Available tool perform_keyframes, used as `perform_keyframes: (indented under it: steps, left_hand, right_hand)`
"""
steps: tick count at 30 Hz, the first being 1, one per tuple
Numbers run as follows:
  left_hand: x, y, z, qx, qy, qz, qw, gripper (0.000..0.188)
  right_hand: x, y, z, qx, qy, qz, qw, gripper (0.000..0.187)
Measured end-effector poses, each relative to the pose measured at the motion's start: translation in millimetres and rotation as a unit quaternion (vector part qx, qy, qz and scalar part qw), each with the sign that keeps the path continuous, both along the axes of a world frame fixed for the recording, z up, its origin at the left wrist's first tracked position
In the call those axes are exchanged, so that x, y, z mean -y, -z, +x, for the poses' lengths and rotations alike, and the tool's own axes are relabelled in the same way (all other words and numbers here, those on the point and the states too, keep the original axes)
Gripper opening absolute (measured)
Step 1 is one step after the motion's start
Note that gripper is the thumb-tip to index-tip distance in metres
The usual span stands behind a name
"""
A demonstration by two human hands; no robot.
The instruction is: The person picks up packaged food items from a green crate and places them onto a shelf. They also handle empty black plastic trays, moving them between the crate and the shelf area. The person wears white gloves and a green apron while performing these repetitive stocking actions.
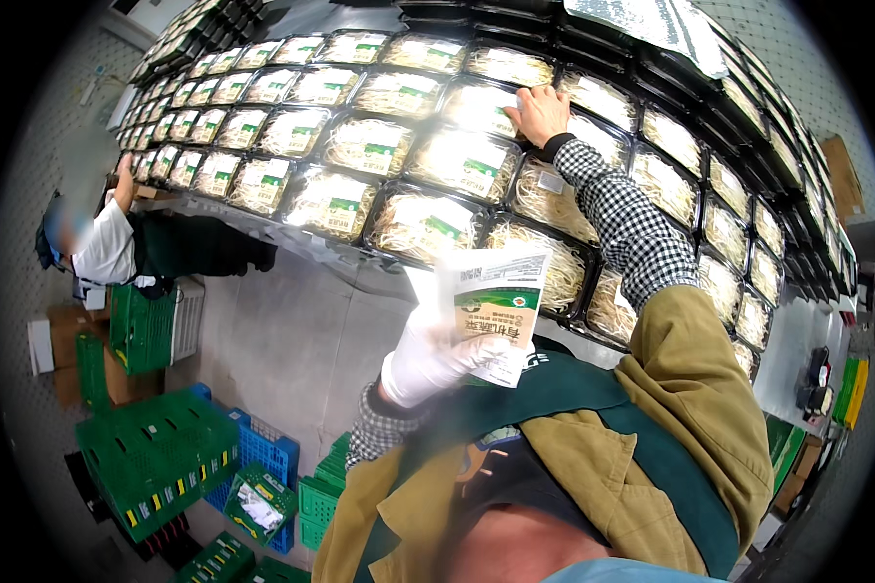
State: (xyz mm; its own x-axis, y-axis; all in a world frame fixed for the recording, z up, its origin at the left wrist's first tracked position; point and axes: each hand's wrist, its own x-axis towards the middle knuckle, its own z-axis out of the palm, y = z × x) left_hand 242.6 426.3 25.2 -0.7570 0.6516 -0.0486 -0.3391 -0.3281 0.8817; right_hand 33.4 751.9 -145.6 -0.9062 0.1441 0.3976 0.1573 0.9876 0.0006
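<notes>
In my left hand (428,364), which wears a white glove, is a stack of green-and-white printed labels (496,316), gripped in front of my chest. My bare right hand (542,115) reaches far over the table and rests its fingers, somewhat apart, on the right edge of a bean sprout pack (481,105). That pack is a black tray under clear film. Rows of similar packs surround it; those to the left, like this pack (423,223), bear green-and-white labels. To the right of my arm, packs such as this one (673,141) show no green label.
Stacked black trays (807,185) rise along the right and far sides, with a silvery sheet (651,34) on top. A co-worker (107,238) stands at the table's left end. Green crates (156,457) and a blue crate (267,452) sit on the floor at lower left.
</notes>
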Motion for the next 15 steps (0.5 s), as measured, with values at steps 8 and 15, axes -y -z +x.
perform_keyframes:
  steps: [8,15]
  left_hand:
    - [-25,67,-49,0.076,-0.076,-0.101,0.989,0.030]
    - [-90,36,-72,-0.217,-0.271,-0.148,0.926,0.016]
  right_hand:
    - [53,-109,91,0.211,-0.360,-0.619,0.665,0.059]
    - [66,-147,153,-0.162,-0.356,-0.360,0.847,0.017]
